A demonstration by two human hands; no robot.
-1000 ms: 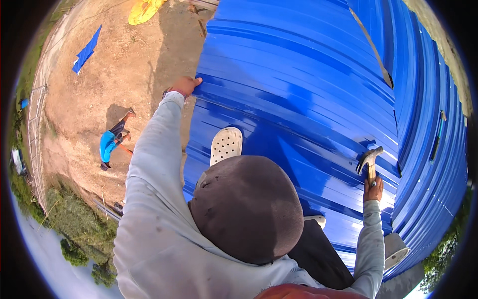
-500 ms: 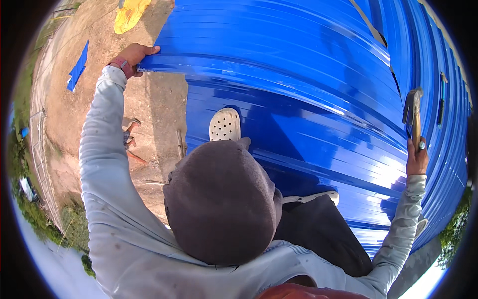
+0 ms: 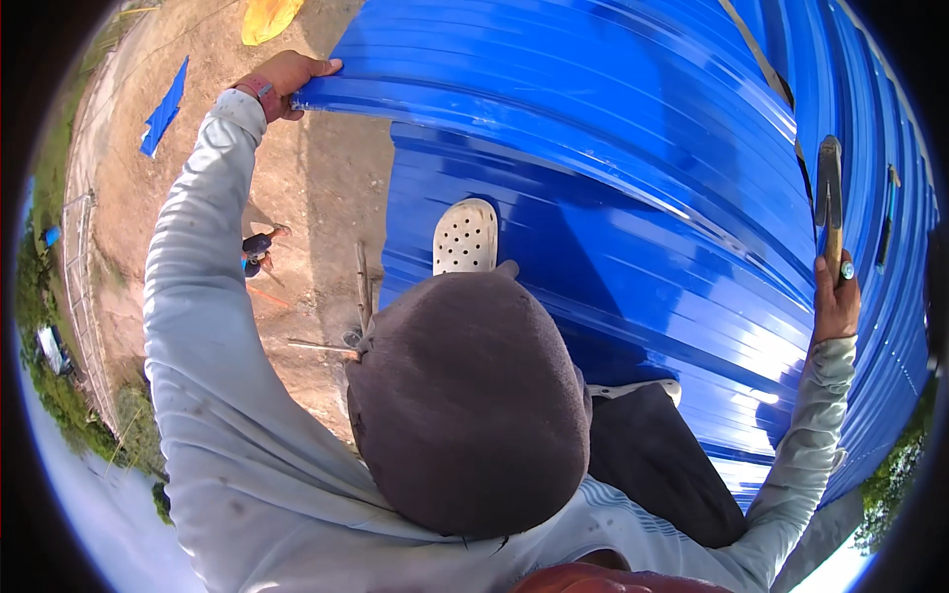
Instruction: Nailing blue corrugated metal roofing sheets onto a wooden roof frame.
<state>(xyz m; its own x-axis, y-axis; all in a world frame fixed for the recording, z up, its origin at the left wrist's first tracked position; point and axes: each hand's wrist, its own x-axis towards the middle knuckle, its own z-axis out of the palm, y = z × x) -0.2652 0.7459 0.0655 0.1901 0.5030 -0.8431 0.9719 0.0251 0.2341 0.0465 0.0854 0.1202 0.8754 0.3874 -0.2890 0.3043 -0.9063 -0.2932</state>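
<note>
My left hand [image 3: 285, 81] is closed on the near left corner of a blue ribbed metal roofing sheet [image 3: 554, 59], with the thumb on top. That sheet lies over another blue sheet [image 3: 450, 168], whose shaded surface shows below its edge. On the far right, my right hand [image 3: 836, 304] grips the wooden handle of a claw hammer [image 3: 829, 188] near its head. The hammer's head points away from me, above the blue ribs, and I cannot tell whether it touches them. A small shiny round piece [image 3: 846, 270] shows at the right hand's fingers.
My pale perforated clog [image 3: 467, 237] stands on the lower sheet. Left of the roof edge, the dirt ground lies below, with a person [image 3: 259, 249], a blue strip [image 3: 165, 107] and a yellow sheet [image 3: 269, 18]. A thin green-and-black object [image 3: 887, 215] lies on the right-hand ribs.
My left hand and the sheet's corner sit slightly higher and further right in view. The hammer has turned, showing its forked claw. Both grips stay the same.
</note>
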